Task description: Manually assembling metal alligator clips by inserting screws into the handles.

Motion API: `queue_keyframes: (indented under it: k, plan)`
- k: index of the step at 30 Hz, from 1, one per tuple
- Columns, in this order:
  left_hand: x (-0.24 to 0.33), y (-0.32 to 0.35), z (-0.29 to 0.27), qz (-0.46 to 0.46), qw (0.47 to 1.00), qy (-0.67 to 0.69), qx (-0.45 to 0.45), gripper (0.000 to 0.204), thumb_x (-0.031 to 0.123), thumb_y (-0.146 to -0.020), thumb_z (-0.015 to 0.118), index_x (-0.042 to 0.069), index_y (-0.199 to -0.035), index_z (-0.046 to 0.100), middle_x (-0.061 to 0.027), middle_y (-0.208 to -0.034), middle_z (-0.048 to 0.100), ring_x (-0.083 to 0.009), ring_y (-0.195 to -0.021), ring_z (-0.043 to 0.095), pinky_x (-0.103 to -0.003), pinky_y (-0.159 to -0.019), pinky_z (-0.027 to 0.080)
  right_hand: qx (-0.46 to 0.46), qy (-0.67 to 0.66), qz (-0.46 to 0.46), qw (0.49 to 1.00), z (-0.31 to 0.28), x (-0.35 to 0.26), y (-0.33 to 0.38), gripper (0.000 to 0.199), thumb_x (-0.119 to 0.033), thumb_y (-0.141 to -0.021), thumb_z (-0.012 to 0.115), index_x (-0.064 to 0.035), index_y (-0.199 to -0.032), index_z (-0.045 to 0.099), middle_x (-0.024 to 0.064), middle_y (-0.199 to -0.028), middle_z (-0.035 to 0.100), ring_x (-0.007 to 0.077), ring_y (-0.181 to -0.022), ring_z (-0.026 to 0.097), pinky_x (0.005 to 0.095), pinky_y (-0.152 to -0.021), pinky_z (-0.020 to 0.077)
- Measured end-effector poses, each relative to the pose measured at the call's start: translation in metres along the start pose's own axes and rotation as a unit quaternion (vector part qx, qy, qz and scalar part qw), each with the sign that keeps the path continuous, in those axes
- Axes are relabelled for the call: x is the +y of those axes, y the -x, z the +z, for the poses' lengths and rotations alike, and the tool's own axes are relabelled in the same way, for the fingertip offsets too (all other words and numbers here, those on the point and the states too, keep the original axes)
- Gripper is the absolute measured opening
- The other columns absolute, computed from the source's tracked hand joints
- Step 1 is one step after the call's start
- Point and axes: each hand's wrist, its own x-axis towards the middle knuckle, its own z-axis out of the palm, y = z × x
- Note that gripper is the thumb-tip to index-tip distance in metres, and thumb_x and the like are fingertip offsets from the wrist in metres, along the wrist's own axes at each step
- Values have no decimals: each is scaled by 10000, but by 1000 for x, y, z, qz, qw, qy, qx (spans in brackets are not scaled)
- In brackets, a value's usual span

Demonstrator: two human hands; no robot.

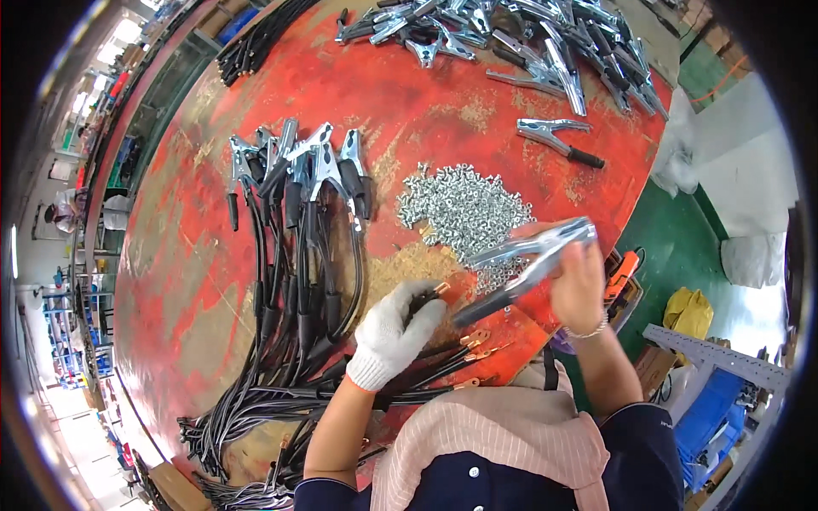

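My left hand [390, 334], in a white knit glove, is closed round the end of a black cable, whose copper lug [441, 289] pokes out past the fingertips. Bare, with a bracelet at the wrist, my right hand [581, 294] grips a silver spring clamp [535, 271] with a black handle sleeve. The clamp is tilted, its sleeved handle pointing down toward my left hand; the two are apart. Just beyond it lies a heap of small silver nuts or screws [464, 204]. Black cables with copper lugs [473, 341] lie under and beside my left wrist.
Clamps joined to black cables [294, 175] lie left on the red, worn table [196, 255]. A large pile of loose clamps [545, 51] covers the far edge; a single clamp [558, 140] lies nearer. Right of the table are an orange tool [625, 272] and a grey perforated rack [724, 353].
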Motion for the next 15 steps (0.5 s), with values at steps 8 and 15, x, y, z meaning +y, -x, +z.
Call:
queue_keyframes:
  k: [8,15]
  plan:
    - [13,-1,-11,-49,994,-56,-80,343,383,-908,619,57,-970,709,-112,-712,665,-197,-663,662,-332,-635,495,-45,-25,37,998,26,7,18,419,-400,-1006,501,-18,-1134,389,248,-1107,616,393,-1083,635,461,-914,536]
    - [7,0,-7,-69,995,-37,-67,337,391,-898,625,64,-907,704,-130,-710,656,-244,-656,654,-348,-616,486,-91,-4,0,996,41,2,21,299,-253,-1000,540,-31,-1108,372,251,-1161,612,297,-1060,645,378,-862,530]
